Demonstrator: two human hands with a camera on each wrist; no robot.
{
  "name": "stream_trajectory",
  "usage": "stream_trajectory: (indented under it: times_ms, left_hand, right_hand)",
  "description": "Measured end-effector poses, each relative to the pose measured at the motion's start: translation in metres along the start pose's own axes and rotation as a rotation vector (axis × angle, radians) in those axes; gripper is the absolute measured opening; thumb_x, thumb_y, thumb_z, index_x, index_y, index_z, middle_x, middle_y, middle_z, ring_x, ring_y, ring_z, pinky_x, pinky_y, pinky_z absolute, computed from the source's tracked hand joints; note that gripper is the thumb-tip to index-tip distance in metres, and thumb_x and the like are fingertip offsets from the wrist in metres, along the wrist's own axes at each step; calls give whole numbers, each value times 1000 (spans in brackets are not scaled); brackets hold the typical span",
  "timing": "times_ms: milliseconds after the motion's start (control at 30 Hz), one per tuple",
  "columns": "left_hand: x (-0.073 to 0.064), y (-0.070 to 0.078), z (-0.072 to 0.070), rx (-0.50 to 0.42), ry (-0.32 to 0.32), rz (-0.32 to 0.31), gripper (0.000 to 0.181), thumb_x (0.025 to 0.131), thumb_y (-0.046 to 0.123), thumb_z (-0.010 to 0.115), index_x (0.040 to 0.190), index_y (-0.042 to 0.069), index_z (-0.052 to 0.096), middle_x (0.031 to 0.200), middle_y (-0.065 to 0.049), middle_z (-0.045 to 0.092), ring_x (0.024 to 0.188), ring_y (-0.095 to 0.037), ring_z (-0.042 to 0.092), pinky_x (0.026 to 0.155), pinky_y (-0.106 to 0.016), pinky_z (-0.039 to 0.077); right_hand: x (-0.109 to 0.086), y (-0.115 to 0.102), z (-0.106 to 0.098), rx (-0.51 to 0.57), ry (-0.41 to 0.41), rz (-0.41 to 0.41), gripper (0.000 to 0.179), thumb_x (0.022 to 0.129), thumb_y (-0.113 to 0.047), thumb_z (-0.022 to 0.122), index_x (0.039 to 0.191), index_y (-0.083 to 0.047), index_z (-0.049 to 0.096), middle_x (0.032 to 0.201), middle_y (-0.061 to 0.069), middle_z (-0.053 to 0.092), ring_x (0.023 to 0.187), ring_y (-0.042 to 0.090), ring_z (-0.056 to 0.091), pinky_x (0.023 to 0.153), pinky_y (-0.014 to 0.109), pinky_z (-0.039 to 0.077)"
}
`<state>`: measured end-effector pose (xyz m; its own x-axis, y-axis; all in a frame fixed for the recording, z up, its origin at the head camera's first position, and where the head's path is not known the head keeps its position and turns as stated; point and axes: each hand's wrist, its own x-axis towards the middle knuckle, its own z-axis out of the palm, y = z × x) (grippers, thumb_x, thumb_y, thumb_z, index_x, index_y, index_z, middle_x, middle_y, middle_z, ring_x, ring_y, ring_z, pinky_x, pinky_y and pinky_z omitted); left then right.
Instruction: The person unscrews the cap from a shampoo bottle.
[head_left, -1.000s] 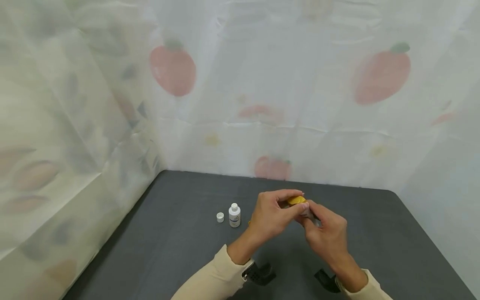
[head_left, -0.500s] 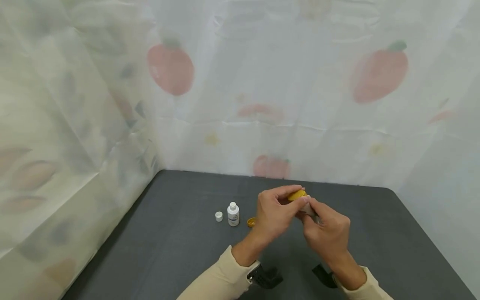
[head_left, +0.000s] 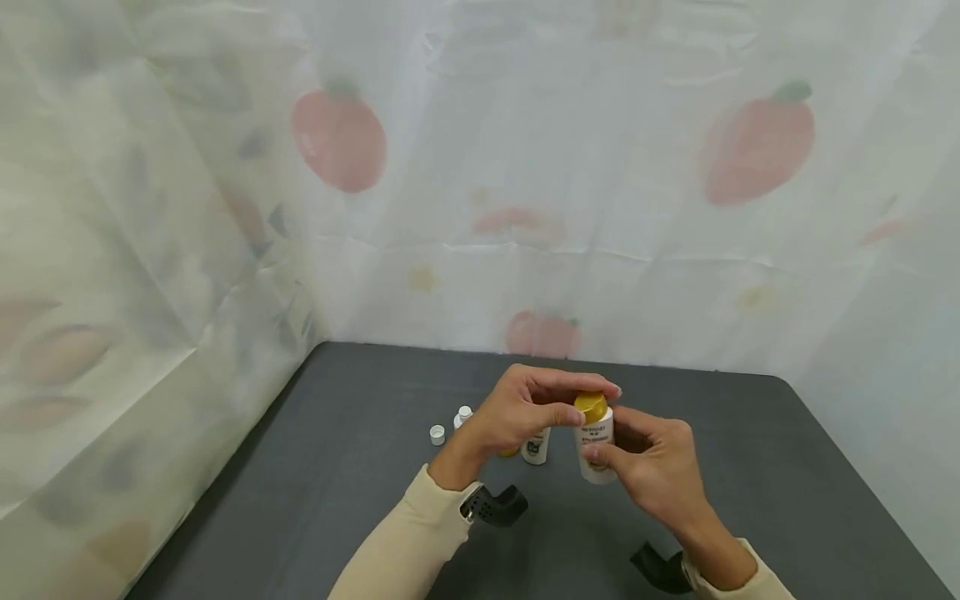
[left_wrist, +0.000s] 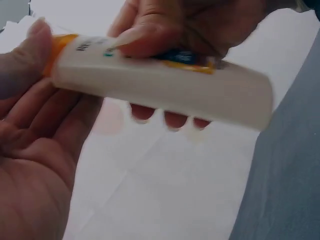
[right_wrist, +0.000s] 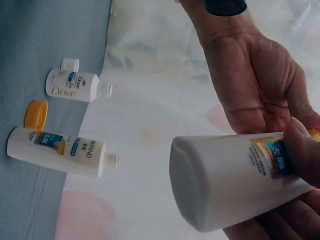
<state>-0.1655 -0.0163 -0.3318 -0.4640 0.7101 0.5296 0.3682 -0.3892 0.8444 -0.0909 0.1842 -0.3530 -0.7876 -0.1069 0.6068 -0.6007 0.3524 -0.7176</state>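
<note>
A white shampoo bottle (head_left: pixel 597 442) with a yellow cap (head_left: pixel 591 406) is held above the table, slightly tilted. My left hand (head_left: pixel 517 410) pinches that cap between thumb and fingers. Lower down, the right hand (head_left: pixel 663 468) grips the bottle's body, thumb across the label. In the right wrist view the base of the held bottle (right_wrist: pixel 225 182) faces the camera, with its cap mostly hidden behind the thumb. From the left wrist, the bottle (left_wrist: pixel 165 92) spans both hands, and its orange-yellow cap (left_wrist: pixel 56 50) lies under the left thumb.
A second white bottle (right_wrist: pixel 57 152) with a bare neck stands on the dark table (head_left: pixel 360 517), beside a loose yellow cap (right_wrist: pixel 36 116). Left of them are a smaller Dove bottle (right_wrist: pixel 72 85), neck bare too, and a small white cap (head_left: pixel 437 434). A fruit-print curtain (head_left: pixel 637 275) encloses the table.
The held bottle has come lower and more upright, its label now facing the head camera. My left hand has swung leftward, partly covering the Dove bottle and the loose yellow cap; the second bottle now shows.
</note>
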Motion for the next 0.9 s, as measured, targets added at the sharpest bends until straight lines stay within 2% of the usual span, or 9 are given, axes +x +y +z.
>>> stream_trajectory:
  times_ms: [133,300,367,567,667,767,900]
  left_hand:
    - [-1,-6,7,18,58,52,48,99,7,70,133,-23,55,132,-48,54,126,-13,69,103,-30,58]
    - [-2,-12,17,75,178,84,41,94,0,73,127,-21,62,125,-45,61,120,-27,73,103,-38,60]
    - [-3,-14,21,104,228,104,40,93,3,75,125,-19,64,123,-43,63,117,-26,74,101,-41,61]
    - [-4,-22,34,132,369,163,44,91,15,80,118,-17,68,117,-41,66,107,-4,74,92,-42,64]
    - [-3,-23,38,129,433,146,39,89,14,83,113,-14,71,114,-40,67,100,-2,74,86,-35,65]
    - [-2,-24,43,121,483,113,32,87,8,84,109,-12,71,112,-38,68,93,-1,73,78,-26,63]
    - [1,-25,48,93,507,95,25,89,3,81,108,-12,72,108,-39,68,87,-2,74,75,-28,64]
  right_hand:
    - [-3,-1,3,8,32,4,38,76,9,86,112,6,77,94,24,79,85,2,77,70,18,63]
    - [-6,-1,10,-31,124,-26,38,73,15,85,110,7,79,91,25,79,84,-7,73,68,16,61]
    - [-7,-1,12,-47,158,-43,37,73,16,85,108,6,79,89,23,79,81,-6,74,65,16,61]
    - [-9,1,16,-91,217,-147,38,70,15,87,106,4,80,84,21,80,76,-5,74,63,15,60]
    - [-9,3,18,-135,239,-199,40,68,13,90,106,2,81,82,18,80,74,-6,73,66,13,60]
    - [-9,4,19,-165,255,-218,42,65,10,93,104,-1,82,81,15,80,73,-6,73,67,11,59]
    - [-9,8,22,-194,276,-245,42,63,11,93,102,-1,83,78,13,80,71,-3,74,67,11,58]
